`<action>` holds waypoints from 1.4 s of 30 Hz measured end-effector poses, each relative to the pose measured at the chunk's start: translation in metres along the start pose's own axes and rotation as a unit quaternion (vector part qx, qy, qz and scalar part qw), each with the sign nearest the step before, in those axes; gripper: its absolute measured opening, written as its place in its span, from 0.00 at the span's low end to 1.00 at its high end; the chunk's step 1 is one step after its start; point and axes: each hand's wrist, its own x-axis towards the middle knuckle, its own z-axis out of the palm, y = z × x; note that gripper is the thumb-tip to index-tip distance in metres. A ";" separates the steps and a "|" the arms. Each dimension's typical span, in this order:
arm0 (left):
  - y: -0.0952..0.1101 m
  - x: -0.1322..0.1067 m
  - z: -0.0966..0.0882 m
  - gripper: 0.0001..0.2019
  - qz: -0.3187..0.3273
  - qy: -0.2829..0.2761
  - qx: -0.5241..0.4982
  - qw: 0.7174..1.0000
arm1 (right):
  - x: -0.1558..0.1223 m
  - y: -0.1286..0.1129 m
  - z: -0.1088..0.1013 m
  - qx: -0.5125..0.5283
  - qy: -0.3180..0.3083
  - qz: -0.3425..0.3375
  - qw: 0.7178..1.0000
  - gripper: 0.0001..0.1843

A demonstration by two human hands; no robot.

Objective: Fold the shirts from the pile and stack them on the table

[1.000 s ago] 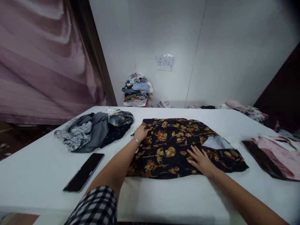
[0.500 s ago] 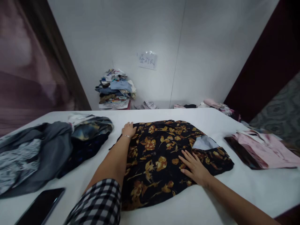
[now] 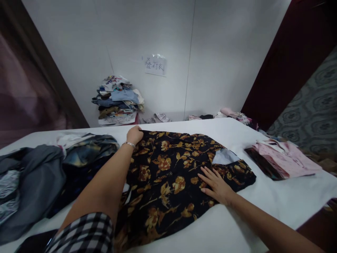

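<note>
Gripping the floral garment's (image 3: 168, 172) far-left corner with our left fingers (image 3: 138, 133), we press its middle under spread right fingers (image 3: 207, 174); it lies flat, not yet compact. Folded pink clothing (image 3: 292, 160) sits right of those fingers, an unfolded heap (image 3: 47, 175) left of the others.

Left arm (image 3: 102, 179) is stretched pretty far out front, with the left hand (image 3: 134, 135) curled into a pinchy grip. Right forearm (image 3: 258, 214) slants in from the lower right, and the right hand (image 3: 216, 186) is just palm-down, fingers (image 3: 204, 178) spread, thumb sticking out.
</note>
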 end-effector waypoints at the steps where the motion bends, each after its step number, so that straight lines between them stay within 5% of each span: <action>1: 0.001 -0.002 -0.009 0.16 0.008 0.008 -0.005 1.000 | 0.000 0.000 0.001 -0.001 0.001 -0.001 1.000 0.34; 6: 0.006 -0.035 -0.048 0.11 0.097 0.077 0.023 0.992 | 0.001 0.003 0.005 -0.002 0.016 -0.008 1.000 0.34; 10: 0.020 -0.093 -0.064 0.10 0.234 0.105 0.052 0.965 | 0.001 0.004 0.006 -0.001 0.025 -0.007 1.000 0.34; 13: 0.029 -0.163 -0.052 0.07 0.380 0.000 0.067 0.923 | 0.001 0.002 0.004 -0.002 0.028 -0.010 1.000 0.33; 17: 0.021 -0.246 -0.013 0.08 0.526 -0.165 0.033 0.834 | 0.002 -0.001 0.000 -0.003 0.017 -0.006 1.000 0.34; 20: 0.007 -0.273 0.011 0.05 0.485 -0.187 0.004 0.854 | 0.002 -0.001 -0.004 0.007 -0.008 0.005 1.000 0.34; 24: -0.003 -0.277 0.021 0.07 0.412 -0.164 -0.058 0.894 | 0.012 0.007 -0.022 0.065 -0.043 0.015 0.997 0.34; 28: -0.002 -0.278 0.019 0.08 0.408 -0.174 -0.067 0.894 | 0.046 0.014 -0.059 0.102 0.062 0.045 0.992 0.22; 32: -0.001 -0.282 0.016 0.08 0.403 -0.181 -0.057 0.895 | 0.096 0.005 -0.089 0.054 0.122 0.081 0.988 0.21; 38: -0.003 -0.287 0.012 0.10 0.367 -0.169 -0.116 0.907 | 0.151 -0.024 -0.079 -0.117 0.046 -0.033 0.992 0.32; 42: -0.006 -0.287 0.009 0.13 0.315 -0.177 -0.134 0.923 | 0.173 -0.031 -0.077 -0.114 -0.010 0.010 0.993 0.21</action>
